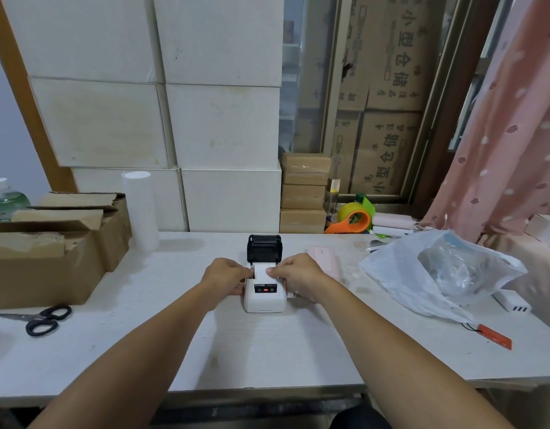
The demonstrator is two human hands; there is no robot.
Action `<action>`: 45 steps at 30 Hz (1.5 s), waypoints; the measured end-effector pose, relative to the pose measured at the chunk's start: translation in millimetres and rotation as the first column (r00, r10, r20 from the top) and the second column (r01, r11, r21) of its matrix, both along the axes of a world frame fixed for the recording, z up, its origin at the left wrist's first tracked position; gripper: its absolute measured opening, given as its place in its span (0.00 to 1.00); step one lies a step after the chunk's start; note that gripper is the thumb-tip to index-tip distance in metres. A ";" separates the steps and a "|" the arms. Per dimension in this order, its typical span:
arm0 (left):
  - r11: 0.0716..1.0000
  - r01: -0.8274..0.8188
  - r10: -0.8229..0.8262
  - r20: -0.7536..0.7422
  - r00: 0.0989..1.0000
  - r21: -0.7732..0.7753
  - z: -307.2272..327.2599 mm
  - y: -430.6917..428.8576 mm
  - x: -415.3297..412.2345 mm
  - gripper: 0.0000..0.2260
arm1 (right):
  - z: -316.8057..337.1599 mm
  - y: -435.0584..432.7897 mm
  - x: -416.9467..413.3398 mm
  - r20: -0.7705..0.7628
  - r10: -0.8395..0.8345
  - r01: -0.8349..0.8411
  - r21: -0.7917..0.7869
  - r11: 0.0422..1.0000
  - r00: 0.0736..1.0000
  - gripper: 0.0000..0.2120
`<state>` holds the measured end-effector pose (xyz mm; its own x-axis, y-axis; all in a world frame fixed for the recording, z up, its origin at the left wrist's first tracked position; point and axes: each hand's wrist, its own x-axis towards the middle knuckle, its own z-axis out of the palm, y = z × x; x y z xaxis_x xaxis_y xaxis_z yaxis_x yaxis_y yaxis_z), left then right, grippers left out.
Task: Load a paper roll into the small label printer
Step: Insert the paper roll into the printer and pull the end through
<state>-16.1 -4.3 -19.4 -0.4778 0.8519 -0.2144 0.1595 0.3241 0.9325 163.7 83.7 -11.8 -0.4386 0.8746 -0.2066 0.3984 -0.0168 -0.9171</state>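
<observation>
The label printer [264,297] sits mid-desk [267,351], white body w/ its black lid [264,249] flipped up at the far side. White paper roll [262,271] is down in the open bay, just behind the small control panel w/ a red light.

Left hand [224,275] is at the printer's left edge, fingers curled in, pinching the roll's left end. Right hand [300,275] mirrors it on the right side, thumb lying on the paper, fingers wrapped down the printer's right flank. So both grips are closed: on the roll and partly the casing; exact finger contact under the knuckles can't be made out.

Around it:
- Scissors [38,319], black handles, near left on the desk.
- Open cardboard boxes [51,243] far left, a green-ish bottle [4,199] behind them.
- Tall white roll stack [140,209] standing upright beside the boxes.
- Clear plastic bag [437,274] crumpled to the right, well apart from the printer.
- Orange tape dispenser [351,222] far right by the window.
- Orange tag [494,335] near right.
- Stacked white cartons [174,119] against the far wall.
</observation>
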 end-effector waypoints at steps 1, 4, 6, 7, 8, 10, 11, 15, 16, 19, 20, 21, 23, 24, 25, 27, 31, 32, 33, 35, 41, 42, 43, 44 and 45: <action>1.000 -0.006 0.006 0.002 1.000 0.002 -0.2 -0.4 0.1 0.11 | 1.4 -0.6 0.4 0.009 -0.001 0.001 0.018 1.000 1.000 0.13; 1.000 -0.019 0.019 0.017 1.000 0.007 -0.2 -0.6 0.4 0.10 | 5.0 -1.0 1.4 0.015 -0.024 0.023 0.063 0.998 1.000 0.13; 0.999 -0.030 0.029 0.018 0.999 0.015 0.6 -0.6 1.2 0.11 | 9.2 -0.5 2.5 0.002 -0.024 0.024 0.074 0.997 1.000 0.12; 0.998 -0.047 0.047 -0.001 0.999 0.030 1.7 -0.7 2.3 0.11 | 10.6 -0.2 3.1 -0.008 -0.022 0.022 0.077 0.997 1.000 0.12; 0.996 -0.073 0.075 -0.036 0.997 0.060 3.7 -1.1 3.9 0.09 | 11.7 -0.8 3.7 -0.018 -0.022 0.024 0.079 0.997 1.000 0.13; 0.984 -0.111 0.129 -0.129 0.983 0.136 9.2 -2.5 7.8 0.05 | 10.9 -1.2 3.8 -0.013 -0.020 0.021 0.075 0.997 1.000 0.14; 0.981 -0.104 0.131 -0.163 0.978 0.162 12.1 -3.2 9.5 0.04 | 9.4 -1.3 3.8 -0.005 -0.018 0.019 0.069 0.997 1.000 0.14; 0.983 -0.023 0.064 -0.222 0.973 0.184 18.7 -5.1 13.4 0.05 | 2.3 1.1 2.7 0.035 -0.016 0.013 0.087 0.996 0.999 0.09; 0.982 -0.022 0.064 -0.220 0.973 0.190 19.8 -5.1 13.8 0.04 | 1.8 1.9 2.8 0.036 -0.023 0.020 0.086 0.996 0.999 0.09; 0.979 -0.060 0.101 -0.211 0.972 0.194 19.6 -3.3 12.9 0.05 | 1.8 4.0 4.2 0.004 -0.048 0.048 0.066 0.997 0.999 0.10; 0.980 -0.074 0.114 -0.212 0.971 0.185 18.0 -2.6 11.6 0.05 | 3.1 3.4 5.1 0.004 -0.053 0.052 0.070 0.996 0.999 0.11; 0.982 -0.083 0.119 -0.212 0.970 0.171 16.1 -2.1 10.3 0.06 | 2.9 4.0 5.4 0.001 -0.052 0.052 0.076 0.996 0.999 0.12; 0.986 -0.083 0.112 -0.206 0.972 0.144 11.3 -1.6 8.6 0.07 | 1.5 5.6 4.8 -0.021 -0.056 0.057 0.067 0.996 0.998 0.12; 0.988 -0.073 0.100 -0.200 0.975 0.140 8.8 -1.5 8.1 0.07 | 2.2 5.1 4.5 -0.033 -0.060 0.062 0.057 0.996 0.998 0.11; 0.988 -0.058 0.085 -0.195 0.977 0.142 7.0 -1.8 8.6 0.08 | 2.9 4.9 3.9 -0.042 -0.064 0.066 0.050 0.997 0.997 0.11; 0.988 -0.035 0.062 -0.182 0.981 0.149 5.5 -2.4 10.7 0.12 | 3.0 4.0 1.4 -0.063 -0.066 0.068 0.031 0.997 0.996 0.08; 0.988 -0.011 0.039 -0.179 0.983 0.157 6.9 -1.7 15.8 0.14 | 3.3 -1.5 -5.7 -0.093 -0.031 0.032 0.012 0.999 0.995 0.11; 0.987 -0.006 0.035 -0.177 0.984 0.160 7.9 -1.5 17.0 0.14 | 2.5 -0.9 -6.7 -0.080 -0.030 0.032 0.027 0.999 0.996 0.13; 0.987 -0.005 0.034 -0.174 0.984 0.163 8.8 -1.4 17.7 0.14 | 3.6 -2.0 -7.0 -0.071 -0.032 0.034 0.030 0.999 0.997 0.14; 0.984 -0.003 0.033 -0.168 0.985 0.177 9.7 -1.0 19.0 0.13 | 3.5 -1.8 -7.6 -0.077 -0.037 0.038 0.011 0.999 0.996 0.15; 0.979 0.008 0.024 -0.154 0.988 0.204 7.5 1.2 21.7 0.13 | 6.8 -4.8 -5.6 -0.081 -0.007 0.007 0.002 1.000 0.997 0.22; 0.978 0.009 0.023 -0.153 0.988 0.207 6.8 1.5 22.4 0.12 | 6.9 -4.6 -4.5 -0.084 0.001 -0.001 -0.003 1.000 0.996 0.22; 0.977 0.004 0.029 -0.152 0.988 0.214 6.4 1.6 23.2 0.12 | 6.2 -3.2 -3.7 -0.092 0.007 -0.006 0.007 1.000 0.996 0.20; 0.975 -0.007 0.041 -0.150 0.988 0.223 6.2 1.5 23.8 0.11 | 4.8 -1.4 -3.5 -0.100 0.004 -0.002 0.020 1.000 0.995 0.16; 0.972 -0.019 0.054 -0.145 0.988 0.235 6.0 1.5 24.2 0.11 | 4.2 -1.0 -2.5 -0.099 -0.004 0.008 0.035 0.999 0.995 0.13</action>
<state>8.1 -2.8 -13.4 -0.5210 0.8513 0.0629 0.2946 0.1101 0.9493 161.2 82.7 -7.6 -0.4499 0.8834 -0.1312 0.3060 0.0145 -0.9519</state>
